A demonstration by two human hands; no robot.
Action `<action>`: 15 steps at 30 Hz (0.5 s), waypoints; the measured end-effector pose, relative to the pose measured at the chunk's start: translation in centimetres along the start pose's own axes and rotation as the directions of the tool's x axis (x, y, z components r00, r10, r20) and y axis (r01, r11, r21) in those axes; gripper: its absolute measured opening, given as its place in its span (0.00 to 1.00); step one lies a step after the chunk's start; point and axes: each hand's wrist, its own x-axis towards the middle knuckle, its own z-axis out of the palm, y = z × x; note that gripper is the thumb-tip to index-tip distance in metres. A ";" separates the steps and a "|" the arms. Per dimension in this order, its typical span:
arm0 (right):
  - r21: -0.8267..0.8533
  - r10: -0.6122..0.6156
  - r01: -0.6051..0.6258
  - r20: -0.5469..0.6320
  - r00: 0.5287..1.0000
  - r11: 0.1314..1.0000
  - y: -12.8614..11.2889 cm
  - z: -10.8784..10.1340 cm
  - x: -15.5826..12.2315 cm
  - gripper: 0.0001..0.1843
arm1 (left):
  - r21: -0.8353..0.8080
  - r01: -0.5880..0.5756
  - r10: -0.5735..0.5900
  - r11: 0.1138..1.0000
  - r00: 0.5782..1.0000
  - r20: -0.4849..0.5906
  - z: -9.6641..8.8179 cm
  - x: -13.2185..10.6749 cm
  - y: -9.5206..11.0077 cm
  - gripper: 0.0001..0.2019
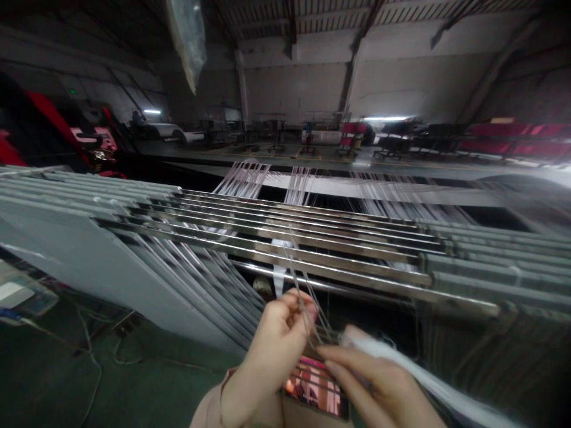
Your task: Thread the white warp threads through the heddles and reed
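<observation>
My left hand (272,336) is closed in a pinch on thin pale threads (307,282) that come down from between the metal bars. Lower and to the right, my right hand (379,374) pinches the lower part of these threads between thumb and fingers. A thick white bundle of yarn (414,362) runs past the back of my right hand toward the lower right. Long shiny metal bars (312,252) lie side by side just beyond my hands. A white strip (279,270) hangs between them, close above my left hand.
Grey heald frames (57,214) flank the bars, with rows of threads (191,279) slanting down at left. A lit screen (316,386) lies below my hands. Cables (91,356) trail over the green floor. A clear plastic bag (187,41) hangs overhead.
</observation>
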 end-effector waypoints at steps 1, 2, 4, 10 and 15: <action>0.047 0.013 -0.015 0.040 0.999 0.999 -0.4 0.4 0.5 0.17 | 0.071 -0.041 0.043 0.997 0.999 -0.025 0.2 -0.8 0.4 0.11; 0.088 0.026 -0.033 0.080 0.996 0.996 -0.7 0.6 0.8 0.17 | 0.141 -0.071 0.079 0.987 0.996 -0.052 0.3 -1.4 0.7 0.11; 0.127 0.042 -0.056 0.111 0.993 0.990 -0.8 0.5 0.9 0.15 | 0.192 -0.067 0.080 0.979 0.995 -0.063 0.2 -1.7 0.9 0.11; -0.064 0.043 -0.051 -0.131 0.991 0.997 2.7 -2.1 -0.5 0.08 | -0.262 0.054 0.012 0.964 0.969 0.247 -1.0 -0.8 1.0 0.11; -0.064 0.083 -0.084 -0.021 0.996 0.994 4.0 -1.6 -0.1 0.10 | 0.035 -0.185 0.170 0.982 0.950 0.261 0.0 -2.2 0.7 0.15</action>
